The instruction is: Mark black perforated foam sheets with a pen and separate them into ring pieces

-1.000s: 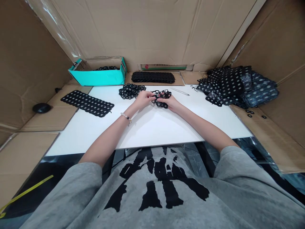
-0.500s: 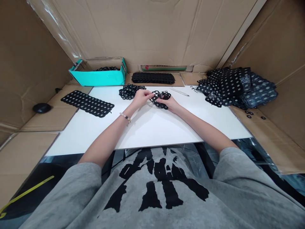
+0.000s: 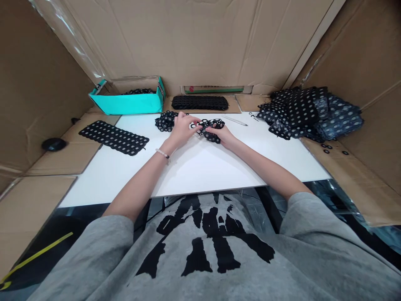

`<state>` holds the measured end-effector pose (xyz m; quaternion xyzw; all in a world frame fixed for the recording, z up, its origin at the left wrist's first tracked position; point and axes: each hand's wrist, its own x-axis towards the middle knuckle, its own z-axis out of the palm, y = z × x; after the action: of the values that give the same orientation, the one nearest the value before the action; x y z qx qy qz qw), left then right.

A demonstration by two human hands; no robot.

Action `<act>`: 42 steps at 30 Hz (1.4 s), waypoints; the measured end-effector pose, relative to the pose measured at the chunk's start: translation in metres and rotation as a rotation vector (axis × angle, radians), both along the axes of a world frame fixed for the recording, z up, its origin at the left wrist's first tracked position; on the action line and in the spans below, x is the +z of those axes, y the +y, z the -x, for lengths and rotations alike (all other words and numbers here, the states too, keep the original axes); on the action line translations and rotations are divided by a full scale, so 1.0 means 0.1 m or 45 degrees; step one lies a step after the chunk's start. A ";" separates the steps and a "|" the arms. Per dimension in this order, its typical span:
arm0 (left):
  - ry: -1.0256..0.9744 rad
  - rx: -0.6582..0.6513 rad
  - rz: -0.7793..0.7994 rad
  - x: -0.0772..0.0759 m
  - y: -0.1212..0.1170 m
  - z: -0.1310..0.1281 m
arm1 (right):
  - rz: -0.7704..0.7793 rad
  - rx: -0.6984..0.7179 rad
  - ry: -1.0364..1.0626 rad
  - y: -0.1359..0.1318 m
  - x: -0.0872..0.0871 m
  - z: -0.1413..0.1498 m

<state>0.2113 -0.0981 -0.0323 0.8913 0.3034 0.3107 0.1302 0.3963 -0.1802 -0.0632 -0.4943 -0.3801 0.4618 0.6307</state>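
My right hand (image 3: 223, 133) is closed on a bunched piece of black ring mesh (image 3: 213, 136), thumb on top. At the mesh's left edge, my left hand (image 3: 184, 128) has its thumb and index finger on the black rings, its other fingers raised. Just behind the left hand lies a heap of black rings (image 3: 164, 121), partly covered by that hand. Both hands are over the white board (image 3: 188, 171). A slim, pale, pen-like tool (image 3: 235, 121) lies beyond the right hand.
A flat black mesh strip (image 3: 114, 138) lies left, near a round black object (image 3: 54, 144). A turquoise box (image 3: 128, 102) holds black pieces. Behind sits a black stack (image 3: 199, 103). Dotted black sheets (image 3: 300, 108) are piled right, with several loose rings (image 3: 326, 146) nearby. Cardboard walls (image 3: 175, 42) enclose the table.
My left hand has turned and its fingers have spread, shifting slightly left at the mesh's edge. My right hand keeps its hold almost unmoved.
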 end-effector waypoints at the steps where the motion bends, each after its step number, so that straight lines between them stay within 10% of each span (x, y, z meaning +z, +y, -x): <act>1: 0.044 -0.074 -0.001 0.00 -0.06 -0.05 | -0.016 0.012 0.005 -0.01 0.01 0.00; 8: -0.003 -0.096 0.122 -0.04 -0.10 -0.14 | -0.070 0.254 0.099 -0.04 0.06 -0.03; 21: -0.498 0.080 0.701 -0.13 0.18 -0.13 | -0.044 0.137 -0.126 0.04 -0.05 -0.04; 27: -0.716 0.539 0.456 -0.14 0.60 0.20 | 0.006 0.160 -0.132 0.02 -0.04 -0.04; 34: -0.385 0.678 0.081 -0.14 0.61 0.46 | 0.013 0.131 -0.028 0.01 -0.01 -0.03; 42: 0.025 -0.173 0.085 0.11 0.06 0.01 | -0.043 0.083 -0.024 0.03 -0.02 -0.01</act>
<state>0.2099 -0.0919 -0.0210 0.9080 0.2539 0.2820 0.1777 0.3974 -0.1774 -0.0651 -0.4752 -0.4097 0.4712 0.6200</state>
